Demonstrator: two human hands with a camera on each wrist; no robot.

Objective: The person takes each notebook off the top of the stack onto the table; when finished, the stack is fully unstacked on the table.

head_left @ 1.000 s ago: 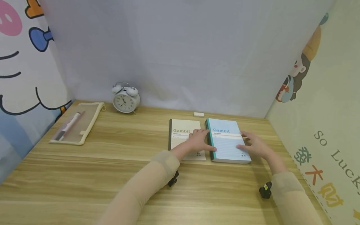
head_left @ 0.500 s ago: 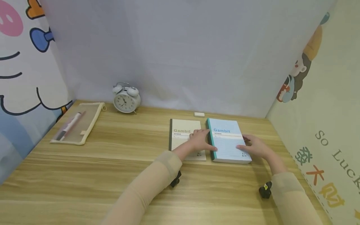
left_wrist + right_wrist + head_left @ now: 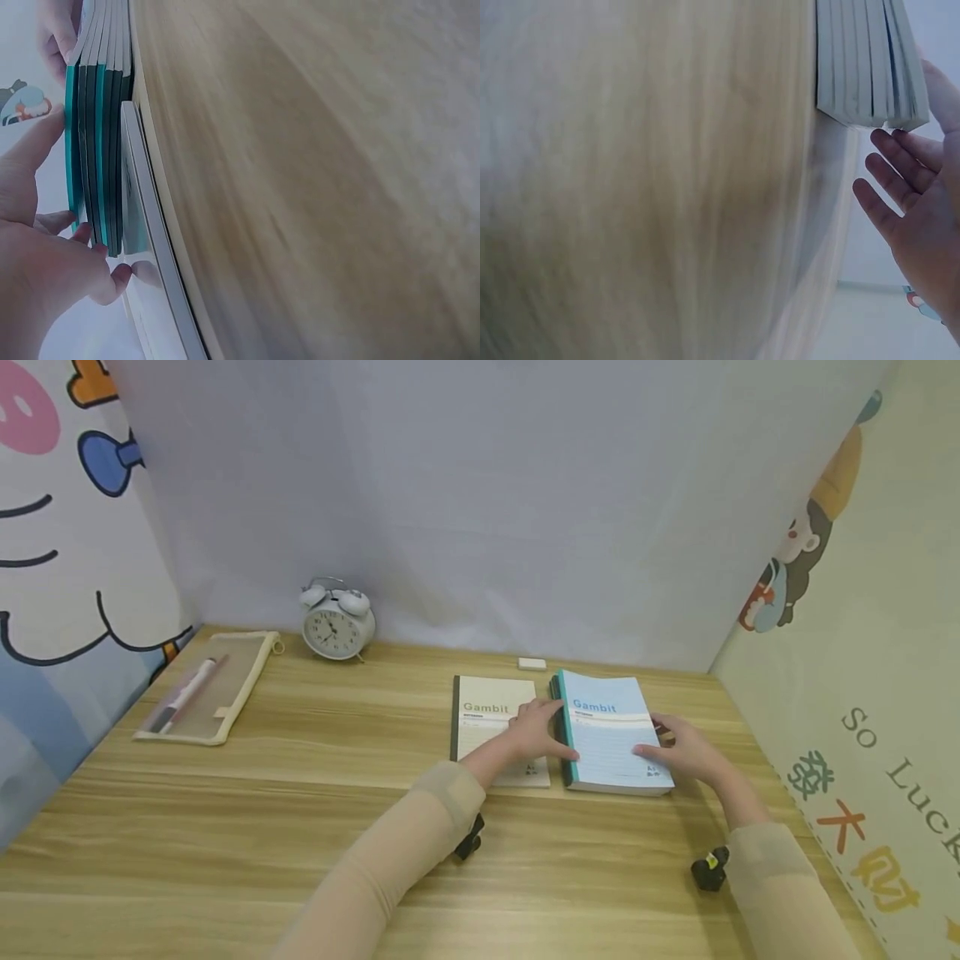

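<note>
In the head view a stack of several notebooks stands right of centre, a light blue notebook (image 3: 609,731) with a teal spine on top. My left hand (image 3: 531,735) holds that notebook at its spine side, thumb near the front corner and fingers farther back. In the left wrist view its fingertips (image 3: 58,222) lie against the teal and dark spines (image 3: 103,150). From the right, my right hand (image 3: 686,750) grips the page edge, thumb on the cover; several of its fingers (image 3: 881,208) spread below the page edges (image 3: 859,67). A cream notebook (image 3: 480,693) lies under my left hand.
A white eraser (image 3: 532,665) lies behind the notebooks. Toward the back left of the wooden table (image 3: 360,735) are a white alarm clock (image 3: 335,631) and a mesh pencil pouch (image 3: 243,672) with pens inside. Curtain-like walls border the table's back and sides.
The top blue notebook's back end has shifted slightly right and up, so more dark spine shows beneath it. My right hand has moved slightly right; my left hand is nearly still.
</note>
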